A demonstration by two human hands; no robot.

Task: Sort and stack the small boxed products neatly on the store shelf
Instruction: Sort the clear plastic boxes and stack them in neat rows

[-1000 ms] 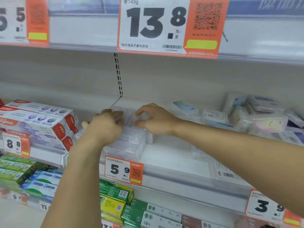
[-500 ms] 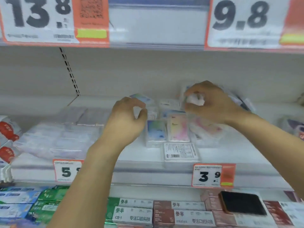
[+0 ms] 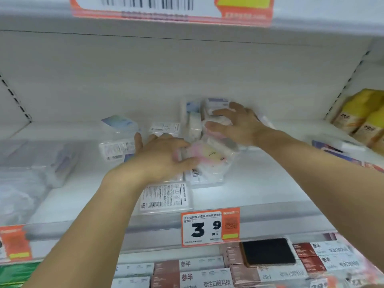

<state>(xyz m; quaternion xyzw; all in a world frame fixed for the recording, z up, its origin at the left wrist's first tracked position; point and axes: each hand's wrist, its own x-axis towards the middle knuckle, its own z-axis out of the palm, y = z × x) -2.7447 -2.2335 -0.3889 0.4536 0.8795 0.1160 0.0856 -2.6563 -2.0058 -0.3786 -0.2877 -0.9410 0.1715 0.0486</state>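
1. I see my left hand (image 3: 160, 156) reaching over the white shelf (image 3: 259, 190), its fingers (image 3: 188, 161) curled round the left end of a pink and yellow box (image 3: 209, 155); the thumb sits on the near side of the box, so I read this as a hold rather than a light touch.
2. My right hand (image 3: 236, 125) lies further back, palm down on a loose pile of small boxes (image 3: 195, 123); its fingers (image 3: 220, 111) are spread and nearly straight, pressing on the top boxes; I cannot make out any box actually pinched in it.
3. The pile sits in the middle of the shelf, near the back wall; several boxes in it are tilted or stand on edge; the pink and yellow one leans at the front of the pile, between my two hands.
4. A flat box with a barcode (image 3: 166, 197) lies label-up by the front edge of the shelf, just under my left wrist; two more clear boxes (image 3: 118, 134) sit left of my left hand, one stacked on the other.
5. A price tag reading 3.9 (image 3: 209, 228) hangs on the shelf rail below; yellow packets (image 3: 363, 115) stand at the far right; a dark phone (image 3: 268, 253) rests on cartons on the shelf beneath.
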